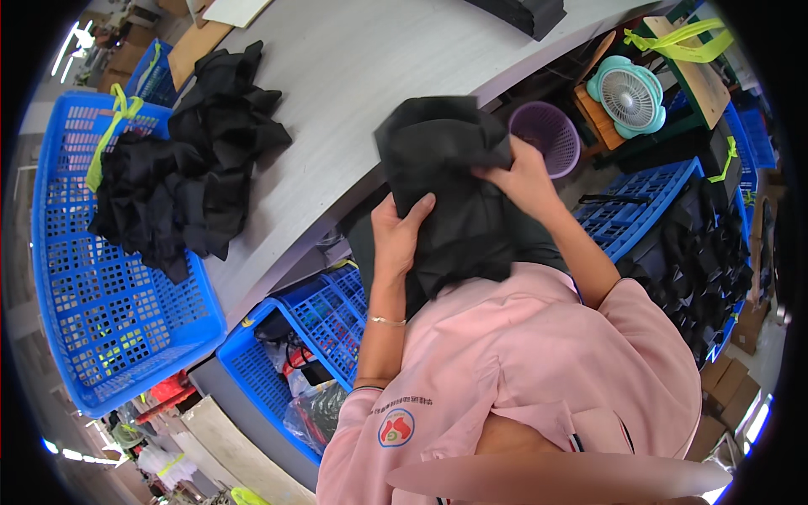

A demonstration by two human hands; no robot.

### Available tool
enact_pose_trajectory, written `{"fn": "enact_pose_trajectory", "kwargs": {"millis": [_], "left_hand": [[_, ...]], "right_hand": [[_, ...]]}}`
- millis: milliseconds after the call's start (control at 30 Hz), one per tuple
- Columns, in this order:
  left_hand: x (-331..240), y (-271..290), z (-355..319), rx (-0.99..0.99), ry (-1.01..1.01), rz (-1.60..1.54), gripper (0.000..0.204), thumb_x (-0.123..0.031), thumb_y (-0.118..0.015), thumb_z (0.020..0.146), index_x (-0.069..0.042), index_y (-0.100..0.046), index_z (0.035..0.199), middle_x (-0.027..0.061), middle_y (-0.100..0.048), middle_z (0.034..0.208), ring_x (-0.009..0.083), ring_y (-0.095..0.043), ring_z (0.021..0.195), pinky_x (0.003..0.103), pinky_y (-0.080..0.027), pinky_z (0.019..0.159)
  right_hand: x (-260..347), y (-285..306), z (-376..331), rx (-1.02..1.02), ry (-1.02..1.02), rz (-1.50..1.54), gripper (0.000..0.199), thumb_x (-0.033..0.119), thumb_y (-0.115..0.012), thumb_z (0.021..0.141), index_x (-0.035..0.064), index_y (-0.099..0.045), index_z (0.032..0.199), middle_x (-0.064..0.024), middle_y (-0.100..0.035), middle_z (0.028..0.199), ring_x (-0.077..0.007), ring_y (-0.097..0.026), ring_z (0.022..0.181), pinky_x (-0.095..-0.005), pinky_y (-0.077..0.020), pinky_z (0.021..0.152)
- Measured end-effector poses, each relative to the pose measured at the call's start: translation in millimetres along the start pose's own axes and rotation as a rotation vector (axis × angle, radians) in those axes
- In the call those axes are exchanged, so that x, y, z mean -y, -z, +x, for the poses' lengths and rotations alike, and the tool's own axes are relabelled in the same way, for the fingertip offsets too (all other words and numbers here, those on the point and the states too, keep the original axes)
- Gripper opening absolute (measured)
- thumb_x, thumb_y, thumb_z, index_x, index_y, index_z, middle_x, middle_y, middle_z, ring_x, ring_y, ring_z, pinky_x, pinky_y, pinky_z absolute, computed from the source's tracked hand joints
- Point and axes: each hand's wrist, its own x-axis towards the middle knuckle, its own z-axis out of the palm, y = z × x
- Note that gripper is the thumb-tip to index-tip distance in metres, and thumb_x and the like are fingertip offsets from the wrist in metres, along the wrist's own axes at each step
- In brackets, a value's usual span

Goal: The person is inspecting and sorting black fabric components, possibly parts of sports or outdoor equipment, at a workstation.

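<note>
A piece of black fabric [450, 185] hangs between my two hands in front of my body, partly over the table's near edge and down to my lap. My left hand [401, 225] is closed on its left side, thumb lying on top. On the right side my right hand [518, 177] pinches it between thumb and fingers. The cloth looks folded or layered; its exact kind of piece I cannot make out. To the left, a heap of similar black fabric pieces [198, 168] lies partly on the table [337, 93] and partly over a blue plastic basket [126, 337].
Below the table's edge, another blue basket [252, 370] holds bagged items. At right stand a purple bin [547, 139], a teal fan [627, 97] and a blue basket [635, 210] beside piled black pieces [690, 252]. A black item [526, 13] lies at the table's far side.
</note>
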Motion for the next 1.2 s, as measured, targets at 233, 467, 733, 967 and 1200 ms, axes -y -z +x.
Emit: {"fn": "enact_pose_trajectory", "kwargs": {"millis": [233,467,733,967,1200], "left_hand": [[-2.7,23.4,0.1,-0.069,-0.147,0.229,0.014,0.004,-0.071,0.089,0.002,-0.073,0.103,0.0025,-0.073,0.098,0.0076,-0.063,0.088,0.024,-0.051,0.083],[2.5,26.2,1.8,-0.042,-0.318,0.439,0.02,0.001,-0.069,0.088,-0.001,-0.073,0.108,-0.0017,-0.068,0.075,0.0063,-0.052,0.064,0.026,-0.046,0.061],[-20.3,-5.6,-14.5,0.041,-0.261,0.749,0.02,-0.01,-0.074,0.09,-0.005,-0.074,0.109,0.0067,-0.065,0.069,0.0066,-0.05,0.06,0.026,-0.045,0.059],[-26.9,5.0,9.4,-0.139,-0.028,-0.036,0.028,-0.005,-0.071,0.093,0.004,-0.067,0.119,0.0062,-0.071,0.11,0.0117,-0.065,0.097,0.028,-0.052,0.089],[-14.9,5.6,3.0,0.056,0.014,-0.032,0.037,-0.002,-0.071,0.091,0.005,-0.061,0.126,0.0097,-0.068,0.122,0.0172,-0.065,0.105,0.032,-0.05,0.096]], "right_hand": [[-16.6,47.3,15.2,0.134,-0.123,0.533,0.022,0.018,-0.069,0.092,-0.0006,-0.068,0.105,-0.0057,-0.067,0.089,-0.0112,-0.063,0.082,-0.025,-0.05,0.081],[4.6,37.9,24.9,0.301,-0.372,0.525,0.016,0.02,-0.069,0.091,0.0048,-0.064,0.093,-0.0013,-0.065,0.081,-0.0122,-0.062,0.073,-0.0284,-0.0493,0.068],[7.7,21.1,51.2,-0.365,0.325,-0.588,0.012,0.01,-0.065,0.082,0.0083,-0.058,0.091,-0.0124,-0.064,0.071,-0.029,-0.066,0.064,-0.0397,-0.0496,0.056],[-7.1,47.5,24.5,-0.204,-0.035,0.389,0.026,0.025,-0.062,0.1,0.0036,-0.065,0.086,-0.0002,-0.063,0.072,-0.0078,-0.059,0.063,-0.0242,-0.0444,0.057],[-28.9,17.4,-34.3,0.262,-0.335,0.435,0.027,0.028,-0.077,0.088,0.0019,-0.076,0.094,-0.0047,-0.069,0.082,-0.0139,-0.065,0.083,-0.0288,-0.0534,0.075]]}}
